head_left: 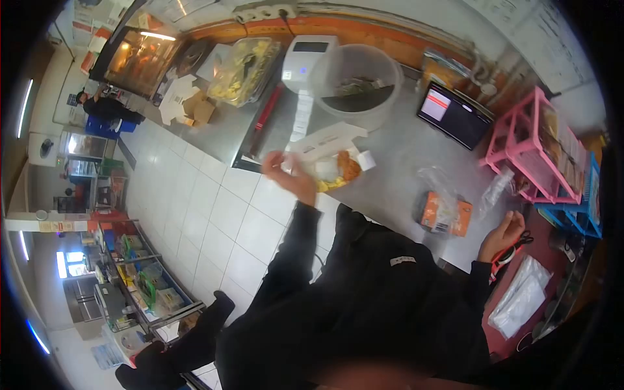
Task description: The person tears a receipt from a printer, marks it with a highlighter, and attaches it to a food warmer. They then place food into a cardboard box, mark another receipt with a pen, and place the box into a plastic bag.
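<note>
My left hand [292,179], blurred by motion, is at the near-left side of an open white takeaway box [331,140]. Its fingers are loosely bent and apart from the thumb, with nothing visible between them. Fried chicken [348,166] and yellow fries [332,185] lie in the box, and a small white cup [366,160] sits at its right. Off to the right, my right hand [503,238] is over the red surface, fingers extended and no object visible in it. Below it are scissors [520,242] with dark handles, and a crumpled clear plastic bag [495,192] lies close by.
On the steel counter [390,185] stand a label printer [311,58], a translucent tub [357,84], a tablet [455,114] and an orange packet [445,213]. A pink rack [530,153] borders the right. A tray of yellow food [244,71] is farther left. Another person [107,107] stands far off.
</note>
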Action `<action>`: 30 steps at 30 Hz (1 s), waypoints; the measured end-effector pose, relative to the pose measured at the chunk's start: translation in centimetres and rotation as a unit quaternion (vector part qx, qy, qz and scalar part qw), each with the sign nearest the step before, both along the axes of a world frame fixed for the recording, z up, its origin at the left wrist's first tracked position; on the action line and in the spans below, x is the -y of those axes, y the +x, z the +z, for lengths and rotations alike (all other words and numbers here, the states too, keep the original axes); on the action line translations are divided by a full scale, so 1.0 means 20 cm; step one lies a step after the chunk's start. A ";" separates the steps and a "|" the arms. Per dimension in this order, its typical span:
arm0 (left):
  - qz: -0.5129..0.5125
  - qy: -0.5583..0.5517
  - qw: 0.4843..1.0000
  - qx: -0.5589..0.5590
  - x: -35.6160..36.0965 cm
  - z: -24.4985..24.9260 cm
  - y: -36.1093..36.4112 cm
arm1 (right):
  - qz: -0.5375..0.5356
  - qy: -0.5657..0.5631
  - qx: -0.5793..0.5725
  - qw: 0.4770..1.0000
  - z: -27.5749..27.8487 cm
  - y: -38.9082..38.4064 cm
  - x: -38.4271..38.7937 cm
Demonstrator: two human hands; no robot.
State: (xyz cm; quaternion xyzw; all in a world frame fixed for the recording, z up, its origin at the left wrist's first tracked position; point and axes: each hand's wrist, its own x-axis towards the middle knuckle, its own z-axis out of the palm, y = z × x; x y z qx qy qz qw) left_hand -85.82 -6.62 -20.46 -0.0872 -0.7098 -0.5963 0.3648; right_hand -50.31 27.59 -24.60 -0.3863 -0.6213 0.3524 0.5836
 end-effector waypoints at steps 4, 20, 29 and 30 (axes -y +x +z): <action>0.010 0.117 0.945 0.304 0.73 -0.74 -0.51 | 0.005 0.036 -0.043 0.998 0.28 -0.53 0.47; -0.537 0.019 0.711 0.454 0.91 -0.13 -0.74 | 0.503 -0.042 0.211 0.837 0.47 -1.43 1.58; -0.597 0.309 0.642 0.369 0.78 0.36 -0.88 | 0.745 -0.313 0.115 0.578 0.43 -1.76 1.85; -0.623 0.314 0.631 0.339 0.79 0.46 -0.87 | 0.746 -0.319 0.122 0.572 0.46 -1.74 1.85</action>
